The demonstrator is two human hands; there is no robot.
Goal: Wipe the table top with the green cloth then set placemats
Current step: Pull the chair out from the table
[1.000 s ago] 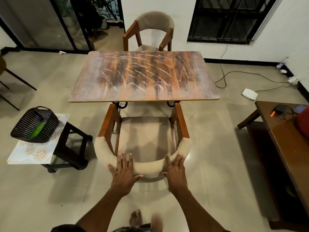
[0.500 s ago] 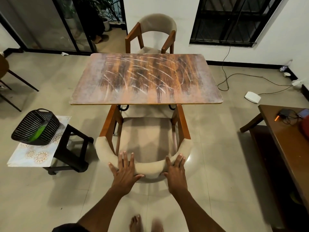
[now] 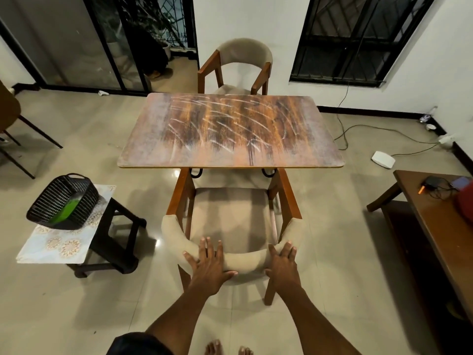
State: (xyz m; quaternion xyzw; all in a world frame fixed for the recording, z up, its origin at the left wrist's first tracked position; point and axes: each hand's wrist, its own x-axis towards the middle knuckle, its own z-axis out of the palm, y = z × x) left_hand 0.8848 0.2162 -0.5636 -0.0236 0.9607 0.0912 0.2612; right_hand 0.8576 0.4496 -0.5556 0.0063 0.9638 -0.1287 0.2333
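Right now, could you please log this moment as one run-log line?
left hand: flat on chair back | right hand: flat on chair back | green cloth: in basket | table: unwiped

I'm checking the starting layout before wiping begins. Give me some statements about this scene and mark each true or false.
1. Both hands rest on the padded back of the near chair. True; left hand, right hand.
2. The green cloth lies on the table top. False; it sits in the black basket.
3. The basket stands on the placemats on the stool. True.
4. Placemats are already set on the table. False; none lie there.
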